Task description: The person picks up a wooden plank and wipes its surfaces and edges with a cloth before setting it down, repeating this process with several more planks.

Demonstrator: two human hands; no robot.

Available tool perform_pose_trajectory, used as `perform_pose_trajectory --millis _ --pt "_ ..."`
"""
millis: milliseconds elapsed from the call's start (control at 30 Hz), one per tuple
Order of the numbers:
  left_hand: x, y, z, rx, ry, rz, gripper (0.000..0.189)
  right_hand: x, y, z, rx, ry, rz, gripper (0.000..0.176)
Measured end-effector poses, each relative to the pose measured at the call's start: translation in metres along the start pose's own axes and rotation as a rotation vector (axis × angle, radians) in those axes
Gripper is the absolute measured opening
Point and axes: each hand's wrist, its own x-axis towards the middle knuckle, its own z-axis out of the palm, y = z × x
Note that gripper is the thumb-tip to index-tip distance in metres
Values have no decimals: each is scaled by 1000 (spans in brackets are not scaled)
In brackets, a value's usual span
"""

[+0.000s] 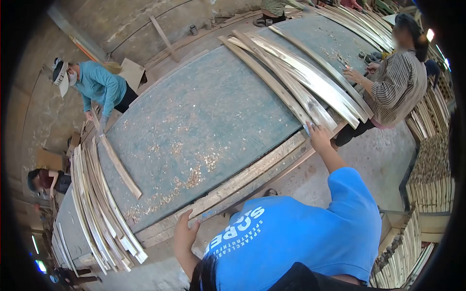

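Observation:
Beside the near edge of the large blue-green table (189, 111), my left hand (186, 233) is raised with its fingers apart and nothing held. My right hand (319, 136) reaches to the table's edge farther right. Its bent fingers are on the near end of a long wooden strip (267, 77), and a small pale-blue bit shows at the fingertips, too small to make out. More strips (310, 72) lie fanned out just right of that one, some shiny and pale. Wood shavings (194, 177) are scattered on the tabletop between my hands.
A person in striped clothing (400, 80) works at the right edge, one in teal (102, 85) at the far left side holding a strip (119, 165). Bundled strips (97, 208) overhang the left edge. Stacked wood (429, 169) stands at right. Other people are farther off.

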Motion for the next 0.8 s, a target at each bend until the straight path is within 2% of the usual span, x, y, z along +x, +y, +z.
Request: perform_pose_trajectory --millis 67,100,167,233,267,300,367,433,533,567,600,633,667,733,800 --pt "8 4 10 -90 -48 28 48 -3 -1 -11 175 111 -84 87" --pt "14 7 19 -175 -102 61 45 -6 -6 -20 168 96 -90 87" --pt "38 6 53 -586 -248 34 39 -14 -43 -67 530 -124 116 98" --pt "65 43 80 -825 -374 40 35 -29 -64 -29 902 151 15 101" --pt "75 68 96 -1029 -455 -88 39 -41 -82 -41 973 51 60 102" --pt "85 89 114 -1150 -505 -130 47 -54 -103 -56 1043 -52 107 102" --pt "110 124 151 -1124 -638 -175 70 -79 -136 -64 1051 -4 41 103" --pt "129 149 184 -1212 -729 -230 75 -99 -161 -77 1065 45 -25 103" --pt "129 184 191 -1405 -824 -277 75 -117 -172 -102 1183 -92 15 104" --pt "130 184 198 -1456 -795 -369 55 -122 -170 -107 1321 -163 6 101" --pt "131 181 201 -1463 -797 -372 55 -126 -168 -108 1459 -236 -2 99" --pt "133 174 201 -1275 -756 -433 56 -129 -163 -102 1376 -151 -55 94" --pt "137 164 200 -1096 -703 -489 60 -126 -151 -100 1365 -162 -70 94" --pt "136 136 195 -1231 -748 -503 63 -119 -129 -99 877 165 -183 101" --pt "125 119 174 -1424 -772 -364 55 -106 -131 -99 957 137 -180 101"
